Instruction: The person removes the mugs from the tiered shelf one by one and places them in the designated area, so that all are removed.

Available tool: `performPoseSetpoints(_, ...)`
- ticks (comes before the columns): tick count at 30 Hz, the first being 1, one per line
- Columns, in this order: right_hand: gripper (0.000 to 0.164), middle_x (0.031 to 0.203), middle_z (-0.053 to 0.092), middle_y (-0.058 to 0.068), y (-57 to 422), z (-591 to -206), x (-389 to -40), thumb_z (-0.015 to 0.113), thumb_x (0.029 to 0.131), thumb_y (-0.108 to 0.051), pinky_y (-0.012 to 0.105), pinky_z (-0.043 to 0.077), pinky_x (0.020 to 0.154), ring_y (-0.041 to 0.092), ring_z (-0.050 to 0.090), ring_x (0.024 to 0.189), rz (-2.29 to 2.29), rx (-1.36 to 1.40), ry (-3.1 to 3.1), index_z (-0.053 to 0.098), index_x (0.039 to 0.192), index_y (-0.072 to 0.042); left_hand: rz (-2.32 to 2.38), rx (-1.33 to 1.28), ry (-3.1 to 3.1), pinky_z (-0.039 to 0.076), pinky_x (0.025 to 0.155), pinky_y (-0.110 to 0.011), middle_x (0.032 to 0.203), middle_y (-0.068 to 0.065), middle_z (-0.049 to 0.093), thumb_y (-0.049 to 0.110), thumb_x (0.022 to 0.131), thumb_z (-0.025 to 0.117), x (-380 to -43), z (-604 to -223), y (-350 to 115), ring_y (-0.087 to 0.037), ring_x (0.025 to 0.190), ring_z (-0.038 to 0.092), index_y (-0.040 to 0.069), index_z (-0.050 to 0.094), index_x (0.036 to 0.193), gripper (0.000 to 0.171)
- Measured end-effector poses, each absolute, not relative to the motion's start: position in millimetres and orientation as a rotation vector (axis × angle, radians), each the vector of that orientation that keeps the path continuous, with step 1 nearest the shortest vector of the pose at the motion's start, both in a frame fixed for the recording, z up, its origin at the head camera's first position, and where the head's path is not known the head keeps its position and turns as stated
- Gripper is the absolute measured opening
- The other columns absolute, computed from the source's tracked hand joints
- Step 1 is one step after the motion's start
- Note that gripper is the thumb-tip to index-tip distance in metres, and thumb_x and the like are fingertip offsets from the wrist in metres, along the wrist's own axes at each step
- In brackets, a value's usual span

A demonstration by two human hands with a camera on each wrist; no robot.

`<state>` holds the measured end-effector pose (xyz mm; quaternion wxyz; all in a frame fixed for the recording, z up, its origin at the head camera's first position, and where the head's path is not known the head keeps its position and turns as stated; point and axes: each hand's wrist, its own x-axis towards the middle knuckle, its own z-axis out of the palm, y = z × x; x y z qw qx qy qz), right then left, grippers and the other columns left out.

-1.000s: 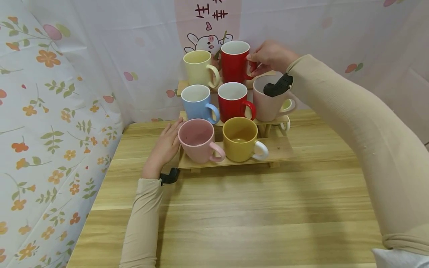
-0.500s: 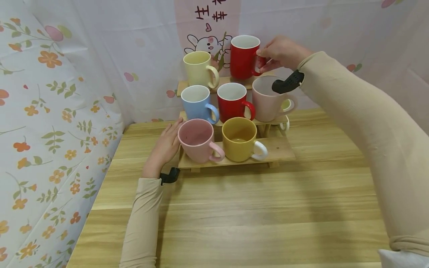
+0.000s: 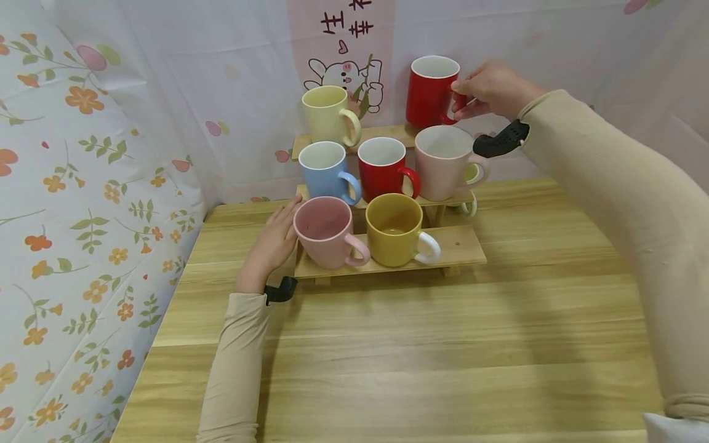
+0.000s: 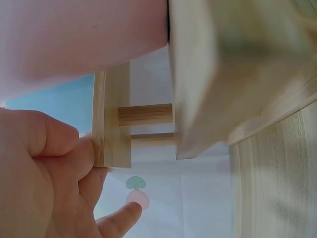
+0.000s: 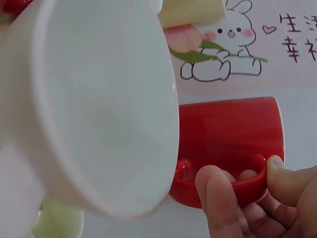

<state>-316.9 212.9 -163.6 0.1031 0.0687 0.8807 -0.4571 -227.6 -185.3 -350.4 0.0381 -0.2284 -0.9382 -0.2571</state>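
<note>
My right hand (image 3: 495,89) grips the handle of a tall red mug (image 3: 432,92) with a white inside. The mug is upright, close over the right part of the rack's top shelf (image 3: 382,134). In the right wrist view its handle (image 5: 242,187) sits between thumb and fingers. My left hand (image 3: 271,243) rests at the left end of the wooden rack, fingers extended, beside a pink mug (image 3: 324,246). Up close, its fingers touch the end of a shelf (image 4: 113,134). A pale yellow mug (image 3: 325,114) stands at the top shelf's left.
On the middle shelf are a blue mug (image 3: 322,172), a second red mug (image 3: 382,169) and a pale pink mug (image 3: 440,169). A mustard mug (image 3: 393,237) with white handle shares the bottom shelf with the pink one. Patterned cloth (image 3: 221,92) hangs behind the wooden table (image 3: 388,357).
My right hand has carried the tall red mug rightward along the top shelf, from beside the yellow mug to behind the pale pink one. The left hand has stayed put.
</note>
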Motion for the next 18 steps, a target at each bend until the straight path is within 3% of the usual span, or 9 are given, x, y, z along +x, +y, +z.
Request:
performPoseSetpoints(9, 0.031, 0.069, 0.062, -0.002, 239, -170, -311, 0.05, 0.098, -0.03, 0.017, 0.057, 0.065, 0.012, 0.064, 0.066, -1.424, 0.175, 2.552, 0.065, 0.081, -0.01, -0.79, -0.688, -2.894, 0.006, 0.123, -0.043, 0.16, -0.008, 0.017, 0.027, 0.106, 0.025, -229, -350, -189, -0.03, 0.148, 0.013, 0.006, 0.027, 0.151, 0.05)
performPoseSetpoints(18, 0.033, 0.069, 0.061, -0.002, 271, -181, -301, 0.049, 0.098, -0.029, 0.018, 0.057, 0.063, 0.011, 0.063, 0.065, -1.436, 0.195, 2.538, 0.065, 0.075, -0.012, -0.799, -0.673, -2.899, 0.007, 0.122, -0.047, 0.16, -0.008, 0.017, 0.027, 0.106, 0.024, -228, -352, -192, -0.034, 0.147, 0.011, 0.007, 0.028, 0.151, 0.05)
